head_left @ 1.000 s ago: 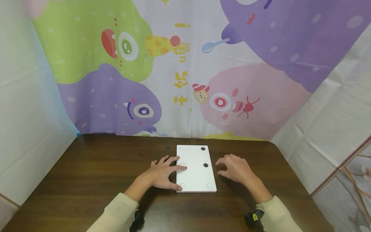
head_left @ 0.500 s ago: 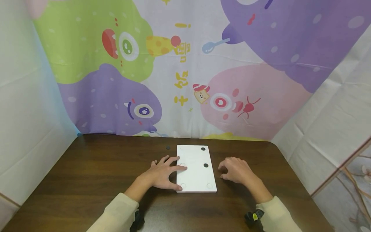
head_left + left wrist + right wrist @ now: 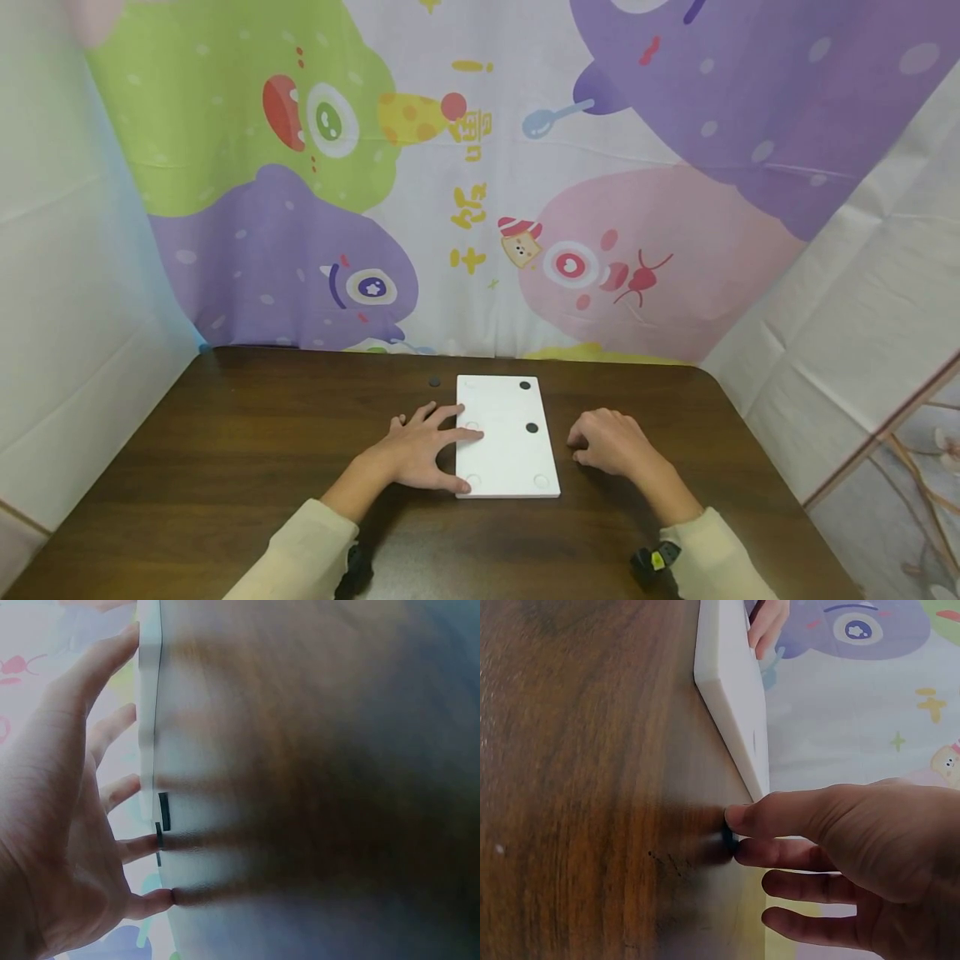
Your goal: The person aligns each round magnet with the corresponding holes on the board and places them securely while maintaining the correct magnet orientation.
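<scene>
A white rectangular board [image 3: 507, 450] lies flat on the table. Two dark round discs [image 3: 532, 427] sit in its right column, at the back and the middle. Shallow round recesses [image 3: 542, 481] show at its front right and along the left. My left hand [image 3: 415, 447] spreads its fingers, with thumb and some fingertips touching the board's left side. To the right of the board, my right hand [image 3: 611, 442] is low over the table. In the right wrist view its thumb and index finger pinch a small dark disc [image 3: 730, 837] at the tabletop, mostly hidden by the fingertips.
Another dark disc [image 3: 435, 382] lies on the brown wooden table [image 3: 262, 450] behind the left hand. In the left wrist view two dark pieces [image 3: 164, 811] show near the fingers. A cartoon-printed cloth [image 3: 480, 317] hangs behind the table, with pale cloth on both sides.
My right hand has shifted slightly right, away from the board, and lower, and its fingers have drawn closer together. The left hand and the board have stayed put.
</scene>
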Motion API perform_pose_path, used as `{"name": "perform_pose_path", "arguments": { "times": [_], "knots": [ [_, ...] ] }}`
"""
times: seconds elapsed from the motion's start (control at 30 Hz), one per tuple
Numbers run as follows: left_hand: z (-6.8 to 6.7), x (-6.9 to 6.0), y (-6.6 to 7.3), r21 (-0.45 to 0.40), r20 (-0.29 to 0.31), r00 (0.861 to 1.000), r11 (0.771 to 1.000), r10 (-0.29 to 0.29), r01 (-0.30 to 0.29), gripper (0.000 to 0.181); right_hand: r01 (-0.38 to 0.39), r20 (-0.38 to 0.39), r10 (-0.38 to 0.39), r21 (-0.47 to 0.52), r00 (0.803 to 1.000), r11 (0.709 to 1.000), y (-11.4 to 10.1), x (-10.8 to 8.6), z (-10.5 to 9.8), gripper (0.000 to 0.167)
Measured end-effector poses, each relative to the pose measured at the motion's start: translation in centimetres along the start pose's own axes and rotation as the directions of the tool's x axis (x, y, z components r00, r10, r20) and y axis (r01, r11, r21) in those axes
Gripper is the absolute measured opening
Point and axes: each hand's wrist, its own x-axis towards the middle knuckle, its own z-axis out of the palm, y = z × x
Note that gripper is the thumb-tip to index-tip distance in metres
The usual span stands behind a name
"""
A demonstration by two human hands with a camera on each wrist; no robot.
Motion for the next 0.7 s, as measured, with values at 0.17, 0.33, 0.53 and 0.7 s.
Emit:
{"name": "perform_pose_path", "arguments": {
  "times": [0.17,0.33,0.53,0.7],
  "knots": [
    [0.07,-0.03,-0.10,-0.010,-0.009,1.000,1.000,0.002,-0.002,0.087,-0.004,-0.009,0.004,-0.001,1.000,1.000,-0.03,0.04,0.13,0.010],
    [0.14,0.03,-0.21,-0.011,-0.012,1.000,1.000,-0.001,0.001,0.087,-0.005,-0.018,0.005,0.003,1.000,1.000,0.00,0.15,0.25,0.010],
    [0.22,0.10,-0.20,-0.008,-0.010,1.000,1.000,0.000,0.000,0.086,-0.006,-0.021,0.006,0.005,1.000,1.000,0.05,0.17,0.33,0.011],
    [0.21,0.10,-0.25,-0.010,-0.005,1.000,1.000,-0.004,0.004,0.087,0.003,-0.031,-0.002,0.010,1.000,1.000,0.11,0.13,0.39,0.013]
  ]
}}
